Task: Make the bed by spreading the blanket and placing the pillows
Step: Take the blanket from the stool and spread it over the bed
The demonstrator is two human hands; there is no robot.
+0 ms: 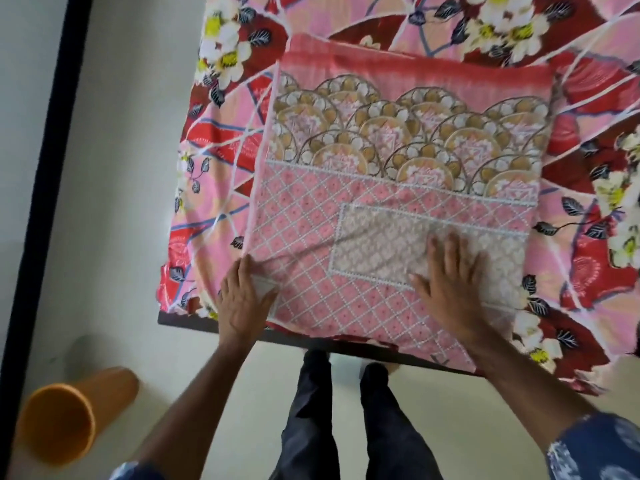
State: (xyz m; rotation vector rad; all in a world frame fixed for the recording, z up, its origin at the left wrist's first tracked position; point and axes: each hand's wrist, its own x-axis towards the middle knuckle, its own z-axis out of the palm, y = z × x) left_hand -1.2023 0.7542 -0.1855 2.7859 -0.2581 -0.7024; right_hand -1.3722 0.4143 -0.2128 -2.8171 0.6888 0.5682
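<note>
Standing at the near edge of the bed, a person in dark trousers (311, 410) and blue patterned sleeves (595, 448) leans over it on a pale floor (221, 403). An orange bucket (65, 414) lies tipped on its side on the floor at the lower left, well apart from the legs. The dark bed frame (194, 323) shows as a thin edge under the cloth. Just past it, the left hand (242, 299) grips the near left corner of a pink pillow (398, 188), fingers curled over the fabric. The right hand (450, 289) lies flat on the pillow's near right part, fingers spread wide, holding nothing. The pillow rests on the blanket (588, 109), a red and pink floral cloth spread under it and reaching beyond on every side. Farther left, a dark vertical strip (52, 168) runs beside a pale wall (20, 98).
</note>
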